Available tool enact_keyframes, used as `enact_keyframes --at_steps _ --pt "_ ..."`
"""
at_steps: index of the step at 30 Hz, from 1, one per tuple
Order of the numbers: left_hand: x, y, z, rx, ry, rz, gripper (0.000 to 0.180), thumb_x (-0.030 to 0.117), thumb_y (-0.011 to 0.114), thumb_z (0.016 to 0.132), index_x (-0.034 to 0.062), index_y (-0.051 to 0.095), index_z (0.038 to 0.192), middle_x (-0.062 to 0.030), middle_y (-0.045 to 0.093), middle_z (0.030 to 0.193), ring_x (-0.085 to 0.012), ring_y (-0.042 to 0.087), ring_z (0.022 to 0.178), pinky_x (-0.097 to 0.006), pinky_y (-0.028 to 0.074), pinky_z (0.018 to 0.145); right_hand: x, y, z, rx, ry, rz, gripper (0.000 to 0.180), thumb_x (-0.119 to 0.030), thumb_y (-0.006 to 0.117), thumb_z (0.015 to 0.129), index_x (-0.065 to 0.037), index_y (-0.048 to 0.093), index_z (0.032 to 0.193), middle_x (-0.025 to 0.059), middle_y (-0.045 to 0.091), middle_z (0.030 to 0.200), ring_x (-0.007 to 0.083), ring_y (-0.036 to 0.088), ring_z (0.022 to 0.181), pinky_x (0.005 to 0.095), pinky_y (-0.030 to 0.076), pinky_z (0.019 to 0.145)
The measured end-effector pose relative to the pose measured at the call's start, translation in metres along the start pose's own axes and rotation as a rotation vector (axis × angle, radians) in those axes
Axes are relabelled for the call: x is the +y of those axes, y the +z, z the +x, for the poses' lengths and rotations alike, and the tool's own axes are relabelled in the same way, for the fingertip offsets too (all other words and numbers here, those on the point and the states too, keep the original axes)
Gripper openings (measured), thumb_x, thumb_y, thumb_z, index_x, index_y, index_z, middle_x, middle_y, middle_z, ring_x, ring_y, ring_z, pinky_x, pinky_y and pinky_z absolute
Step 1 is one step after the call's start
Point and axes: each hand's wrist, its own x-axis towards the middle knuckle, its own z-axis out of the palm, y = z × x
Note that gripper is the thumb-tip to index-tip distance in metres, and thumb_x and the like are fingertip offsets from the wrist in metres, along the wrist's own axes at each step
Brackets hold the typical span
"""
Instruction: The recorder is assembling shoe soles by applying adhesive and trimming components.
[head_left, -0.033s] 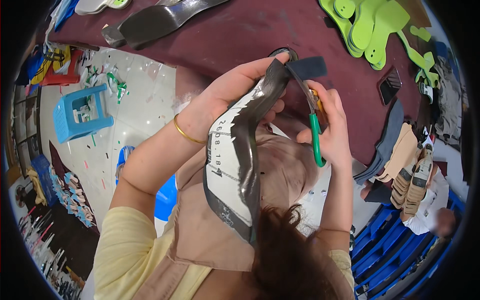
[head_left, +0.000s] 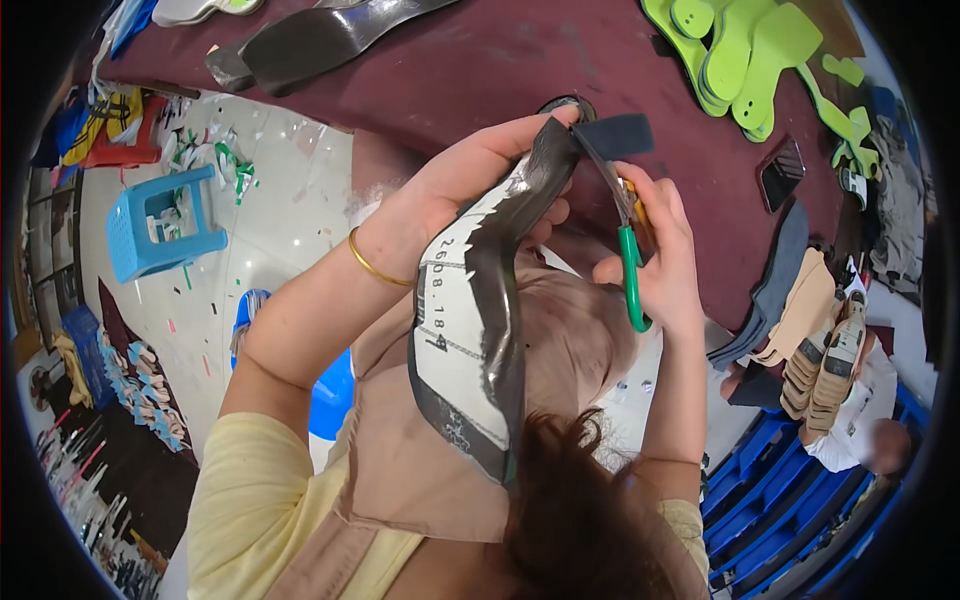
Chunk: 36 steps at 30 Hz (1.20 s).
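My left hand [head_left: 470, 165] grips the upper end of a long, curved insole [head_left: 450, 300]. Its white underside carries print, and glossy dark material is folded over its edge. The lower end hangs down in front of my apron. Scissors [head_left: 629, 262] with green and yellow handles are in my right hand [head_left: 662, 235]. Their blades point up to the left and meet the base of a dark flap [head_left: 620, 132] that sticks out at the insole's top end. Whether the blades are fully closed is hard to make out.
On the maroon-covered table [head_left: 520, 60] lie dark glossy insoles [head_left: 310, 50], lime-green sole pieces [head_left: 745, 65] and a phone [head_left: 781, 174]. Beige pieces [head_left: 800, 305] sit at the right, near a person in white [head_left: 862, 410]. A blue stool [head_left: 165, 225] stands on the scrap-strewn floor at left.
The lower part of the insole has shifted very slightly to the right. Both hands and the scissors hold their places.
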Motion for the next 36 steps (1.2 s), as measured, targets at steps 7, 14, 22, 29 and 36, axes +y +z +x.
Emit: enact_keyframes --at_steps 7,14,22,29,36 --pt "-0.002 -0.002 -0.004 0.197 0.0 -0.031 0.029 0.035 0.052 0.095 0.0088 0.058 0.086 -0.0001 0.049 0.068 -0.0072 0.041 0.052 -0.02 0.035 0.041 0.02 0.005 0.004 0.014 -0.16 -0.179 0.063 -0.041 0.084 0.059 -0.006 0.061 0.105 0.0056 0.05 0.076 0.0201 0.05 0.06 0.032 0.044 0.057" --pt "0.002 -0.002 -0.001 0.126 -0.014 -0.077 0.03 0.034 0.053 0.094 0.0084 0.057 0.08 0.0023 0.047 0.062 -0.0061 0.041 0.051 -0.019 0.035 0.04 0.002 -0.001 0.017 -0.049 -0.083 -0.163 0.068 -0.053 0.076 0.065 -0.009 0.058 0.114 0.0056 0.05 0.078 0.0229 0.051 0.061 0.0333 0.044 0.058" --pt "-0.001 -0.009 0.003 0.184 -0.043 -0.038 0.028 0.034 0.056 0.093 0.0081 0.06 0.084 0.0033 0.055 0.063 -0.0058 0.046 0.047 -0.018 0.039 0.04 0.014 0.009 0.009 0.006 -0.089 -0.204 0.06 -0.041 0.081 0.063 -0.01 0.061 0.11 0.0079 0.056 0.077 0.0242 0.056 0.064 0.0347 0.047 0.06" --pt "-0.009 -0.005 0.007 0.454 0.493 0.486 0.031 0.038 0.059 0.09 0.0081 0.063 0.099 0.0032 0.062 0.077 -0.0047 0.055 0.058 -0.021 0.047 0.051 0.028 -0.02 0.063 0.4 -0.076 -0.806 0.067 -0.025 0.074 0.075 -0.017 0.042 0.134 0.0169 0.054 0.11 0.0334 0.056 0.101 0.0401 0.046 0.082" --pt "-0.021 0.0 0.012 0.433 0.898 0.852 0.04 0.041 0.051 0.094 0.0042 0.06 0.106 0.0002 0.061 0.092 -0.0066 0.057 0.081 -0.023 0.047 0.068 -0.048 0.045 0.037 0.219 -0.018 -0.056 0.034 -0.031 0.069 0.084 -0.002 0.052 0.077 0.0022 0.055 0.066 0.0138 0.051 0.056 0.0286 0.043 0.054"
